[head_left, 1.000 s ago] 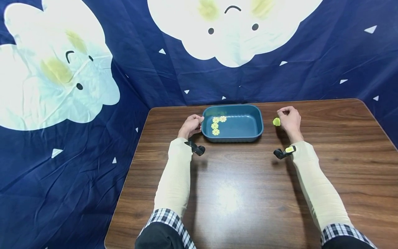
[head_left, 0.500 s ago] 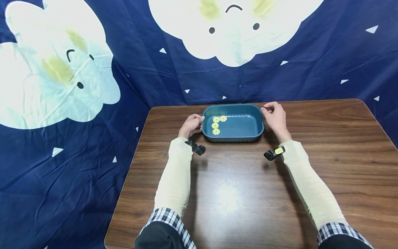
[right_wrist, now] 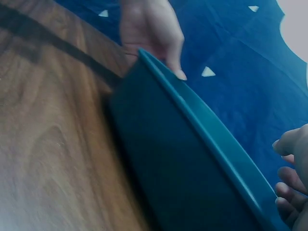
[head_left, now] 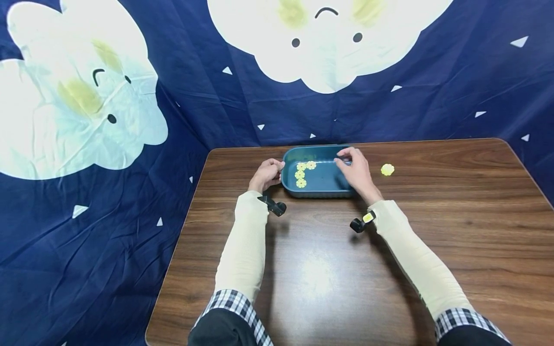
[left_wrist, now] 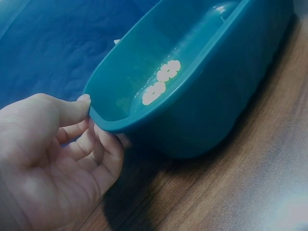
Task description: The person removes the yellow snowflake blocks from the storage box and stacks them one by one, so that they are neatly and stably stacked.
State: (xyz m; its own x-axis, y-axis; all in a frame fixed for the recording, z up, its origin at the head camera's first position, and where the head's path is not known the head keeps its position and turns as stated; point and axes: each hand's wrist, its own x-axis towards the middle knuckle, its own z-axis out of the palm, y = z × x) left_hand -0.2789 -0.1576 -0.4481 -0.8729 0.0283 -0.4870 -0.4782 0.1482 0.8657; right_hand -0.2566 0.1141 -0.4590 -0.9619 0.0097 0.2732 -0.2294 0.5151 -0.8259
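1. Tub [head_left: 316, 194] sits on the table [head_left: 497, 202], near its 12 o'clock edge. Long axis runs 9 to 3 o'clock, head view.
2. Left hand [head_left: 266, 175] at tub's 9 o'clock end, gripping the rim: thumb at the top edge, fingers curled on the outside.
3. Right hand [head_left: 357, 173] over tub's 3 o'clock end, thumb and forefinger bent toward each other. No flower seen between them; can't tell if it pinches anything.
4. Four flowers [head_left: 299, 174] inside tub, toward 9 o'clock: three in a 12-to-6 line, fourth just beside the top one, on its 3 o'clock side.
5. Loose flower [head_left: 387, 169] on table, outside tub, at its 3 o'clock.
6. Key relation: right hand is between the two lots. Loose flower at its 3 o'clock, tub flowers at its 9. Right hand nearer the loose one, left hand nearer the line of three.
7. Left wrist view shows the rim grip best, but just two flowers.
8. Right wrist view: tub's long outer wall, left hand near 12 o'clock, right hand cut off at 3–4 o'clock. No flowers; only head view has the loose one.
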